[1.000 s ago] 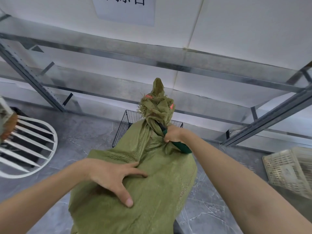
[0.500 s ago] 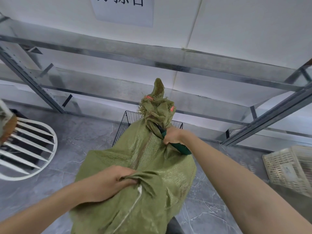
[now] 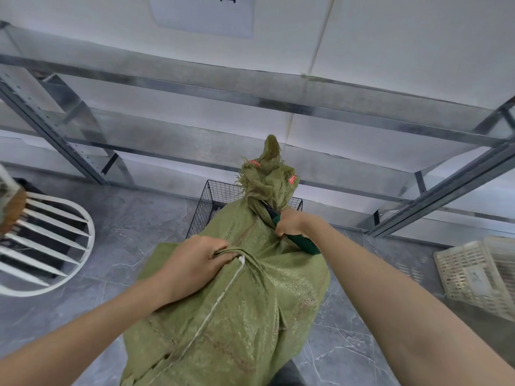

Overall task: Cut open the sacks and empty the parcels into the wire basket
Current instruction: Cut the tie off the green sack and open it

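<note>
A full green woven sack [image 3: 245, 316] stands upright in front of me, its tied neck [image 3: 267, 179] bunched at the top with red tags. My left hand [image 3: 195, 263] grips a fold of the sack's cloth by the white seam. My right hand [image 3: 289, 222] holds a green-handled cutter [image 3: 299, 242] with its dark blade pushed into the sack just below the tied neck. Behind the sack stands the black wire basket [image 3: 211, 199], mostly hidden by it; I cannot see inside it.
A grey metal shelving rack [image 3: 250, 98] runs along the white wall behind the basket. A white slatted chair back [image 3: 55, 240] is at the left. A cream plastic crate [image 3: 479, 271] lies on the grey tiled floor at the right.
My left hand went from lying flat on the sack to gripping a bunched fold of its cloth and lifting it. The right hand with the cutter stays at the neck.
</note>
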`<state>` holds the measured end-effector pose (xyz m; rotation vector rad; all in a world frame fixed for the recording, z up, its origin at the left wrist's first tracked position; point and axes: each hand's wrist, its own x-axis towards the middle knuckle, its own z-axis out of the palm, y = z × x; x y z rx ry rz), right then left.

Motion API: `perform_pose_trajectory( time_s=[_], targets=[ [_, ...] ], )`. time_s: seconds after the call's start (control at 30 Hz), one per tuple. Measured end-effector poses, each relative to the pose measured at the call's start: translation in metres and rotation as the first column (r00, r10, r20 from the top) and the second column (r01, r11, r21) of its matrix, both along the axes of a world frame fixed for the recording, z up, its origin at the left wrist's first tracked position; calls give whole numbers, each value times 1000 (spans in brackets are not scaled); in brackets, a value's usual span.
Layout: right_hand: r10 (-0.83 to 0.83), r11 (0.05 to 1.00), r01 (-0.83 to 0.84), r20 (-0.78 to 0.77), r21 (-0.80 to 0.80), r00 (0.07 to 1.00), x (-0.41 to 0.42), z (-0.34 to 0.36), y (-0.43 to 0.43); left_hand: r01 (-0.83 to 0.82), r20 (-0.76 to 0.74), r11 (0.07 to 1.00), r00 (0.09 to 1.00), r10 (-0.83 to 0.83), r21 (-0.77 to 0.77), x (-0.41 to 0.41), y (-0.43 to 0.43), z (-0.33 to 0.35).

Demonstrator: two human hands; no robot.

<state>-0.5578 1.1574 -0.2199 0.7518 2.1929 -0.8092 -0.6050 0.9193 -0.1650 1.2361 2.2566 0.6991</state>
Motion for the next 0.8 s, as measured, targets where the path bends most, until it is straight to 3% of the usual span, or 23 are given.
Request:
perform_pose_trajectory(
  time_s=[0.13,0.47,0.67,0.8],
  targets=[
    [-24,999,23,-12,-33,1000,-9,-3,3,9,-91,1000,996,-9,5,-13,9,4],
    [59,997,-58,14,-43,998,-49,-21,16,72,-252,984,961,-111,-160,-45,51,26],
    [58,998,-59,-37,-32,998,-78,-66,36,91,-209,989,971,-114,-117,-68,82,11],
    [96,995,-94,-72,26,993,-88,-54,39,75,-55,995,995,-79,-69,-82,106,-1]
  ],
)
